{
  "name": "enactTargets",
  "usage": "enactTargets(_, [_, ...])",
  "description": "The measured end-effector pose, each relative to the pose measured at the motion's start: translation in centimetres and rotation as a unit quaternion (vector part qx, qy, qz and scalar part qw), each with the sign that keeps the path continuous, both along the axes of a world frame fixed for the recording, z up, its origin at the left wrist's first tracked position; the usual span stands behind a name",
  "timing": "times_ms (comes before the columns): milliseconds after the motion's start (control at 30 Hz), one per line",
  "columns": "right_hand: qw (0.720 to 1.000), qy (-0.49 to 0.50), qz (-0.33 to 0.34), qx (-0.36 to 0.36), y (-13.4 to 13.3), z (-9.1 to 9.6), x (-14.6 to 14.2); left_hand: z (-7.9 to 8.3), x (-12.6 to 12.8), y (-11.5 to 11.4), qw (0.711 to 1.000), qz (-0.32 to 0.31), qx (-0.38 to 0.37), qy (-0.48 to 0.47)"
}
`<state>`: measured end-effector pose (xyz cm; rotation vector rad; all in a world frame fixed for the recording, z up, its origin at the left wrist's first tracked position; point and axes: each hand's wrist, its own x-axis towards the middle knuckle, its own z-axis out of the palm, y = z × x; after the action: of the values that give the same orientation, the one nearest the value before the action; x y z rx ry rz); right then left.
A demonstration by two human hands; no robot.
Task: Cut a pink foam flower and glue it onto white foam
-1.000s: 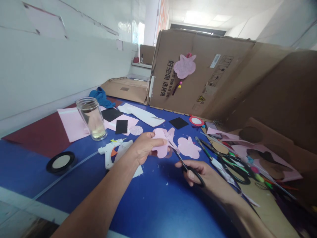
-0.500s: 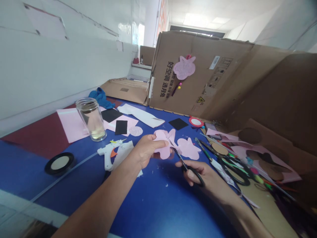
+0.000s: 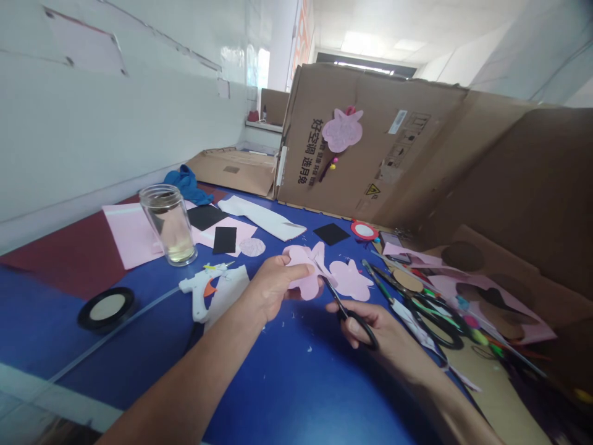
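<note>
Between thumb and fingers, my left hand (image 3: 273,281) pinches a pink felt or paper cutout (image 3: 302,288) with rounded lobes. My right hand (image 3: 365,318) has its fingers through the handles of black-handled scissors (image 3: 341,303). Their blades meet the right edge of the cutout, near a narrow strip that sticks up. How far the blades are parted I cannot tell. Just behind, a second pink cutout (image 3: 352,279) of similar outline lies flat on the blue table (image 3: 291,383). Small pale scraps are scattered below my hands.
At left stand a glass jar (image 3: 169,228) with liquid, a white glue gun (image 3: 199,293) and a black tape roll (image 3: 106,309). Black squares (image 3: 331,233) lie farther back. Larger scissors (image 3: 438,321) and craft pieces crowd the right. A cardboard box (image 3: 370,167) rises behind, bearing a pink cutout.
The view has shifted slightly. Both hands keep nearly the same pose, with the scissors still at the cutout's right edge.
</note>
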<state>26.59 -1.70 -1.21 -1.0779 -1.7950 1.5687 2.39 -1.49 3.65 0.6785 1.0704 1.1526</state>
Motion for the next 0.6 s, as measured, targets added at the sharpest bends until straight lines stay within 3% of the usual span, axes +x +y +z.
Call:
enactTargets(367, [1.0, 0.029, -0.005, 0.001, 0.12, -0.44, -0.07, -0.8, 0.88, -0.09, 0.999, 0.023, -0.005, -0.025])
enactTargets(600, [1.0, 0.024, 0.005, -0.006, 0.2, -0.53, 0.19, -1.01, 0.13, 0.18, 1.0, -0.01, 0.006, 0.0])
